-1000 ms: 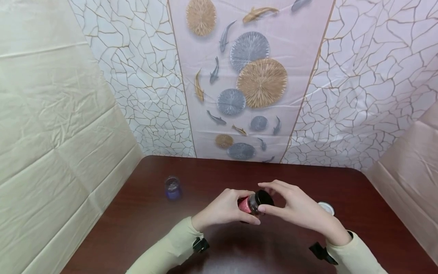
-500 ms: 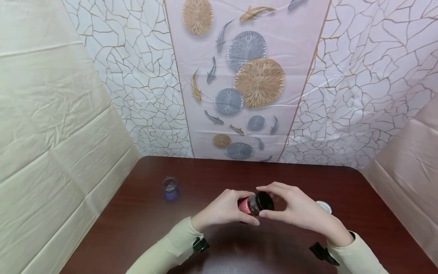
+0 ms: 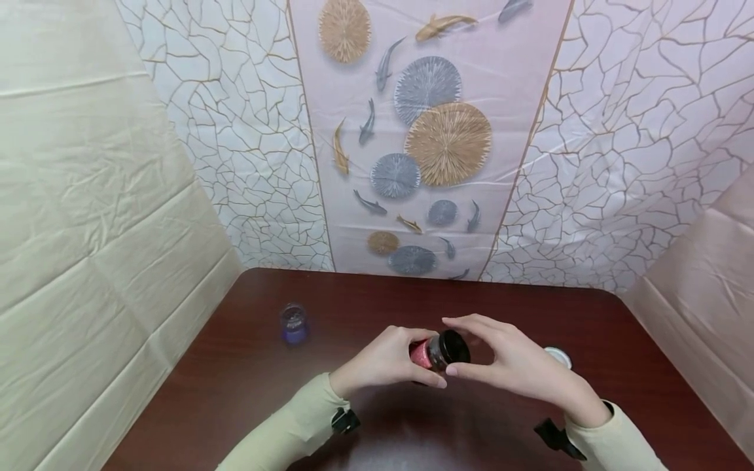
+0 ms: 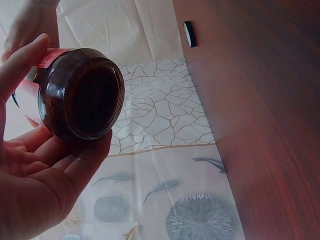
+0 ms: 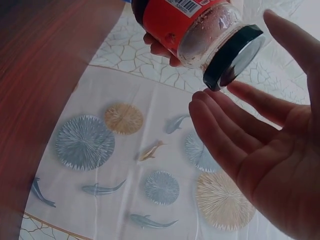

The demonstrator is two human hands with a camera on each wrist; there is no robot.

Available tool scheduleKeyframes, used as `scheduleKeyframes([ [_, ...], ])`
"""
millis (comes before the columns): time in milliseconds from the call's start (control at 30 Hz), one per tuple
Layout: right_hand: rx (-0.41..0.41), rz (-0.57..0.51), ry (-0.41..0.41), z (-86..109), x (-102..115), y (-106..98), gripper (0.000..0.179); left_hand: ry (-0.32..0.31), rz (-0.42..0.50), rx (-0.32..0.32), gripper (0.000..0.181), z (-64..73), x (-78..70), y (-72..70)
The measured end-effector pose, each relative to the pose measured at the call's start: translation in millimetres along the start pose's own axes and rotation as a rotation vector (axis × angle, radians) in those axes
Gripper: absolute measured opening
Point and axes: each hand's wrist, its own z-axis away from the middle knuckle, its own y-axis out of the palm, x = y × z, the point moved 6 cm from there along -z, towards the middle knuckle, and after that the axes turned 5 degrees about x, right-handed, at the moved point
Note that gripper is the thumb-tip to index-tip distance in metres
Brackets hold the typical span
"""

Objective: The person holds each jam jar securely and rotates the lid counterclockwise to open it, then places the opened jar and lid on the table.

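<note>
My left hand (image 3: 385,358) grips a glass jar (image 3: 421,354) with a red label, tilted so that its black lid (image 3: 457,346) points right. In the left wrist view, the dark base of the jar (image 4: 95,97) faces the camera, with fingers beneath and the thumb on top. My right hand (image 3: 512,356) is spread around the lid end. In the right wrist view, its fingertips lie right at the edge of the lid (image 5: 235,56), while its thumb stands apart from it. The upper part of the jar (image 5: 212,30) is clear glass with residue inside.
A small glass jar with a blue lower part (image 3: 294,325) stands on the left of the dark brown table (image 3: 365,297). A white-faced round lid (image 3: 557,356) lies to the right, partly behind my right hand. Cloth walls (image 3: 265,163) enclose the table.
My right thumb has slid down off the face of the lid, and the right hand has spread a little wider. My left hand keeps the jar in nearly the same place.
</note>
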Motion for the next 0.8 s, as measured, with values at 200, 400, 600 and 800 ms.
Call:
scheduleKeyframes([
  [200,-0.023,-0.006,0.022,-2.4,-0.1,0.7,0.046,0.007,-0.012,-0.004,0.040,0.5,-0.4,-0.4],
  [400,-0.005,-0.029,0.002,-0.4,1.3,1.0,0.047,0.016,-0.010,0.003,0.039,0.9,-1.0,1.5],
  [600,0.025,-0.013,-0.019,1.6,3.0,1.7,0.055,0.013,-0.004,0.014,0.038,0.5,-0.7,2.9],
  [800,0.023,0.055,0.000,3.4,3.3,0.8,0.062,0.002,0.012,0.033,0.037,-1.5,-0.2,5.4],
])
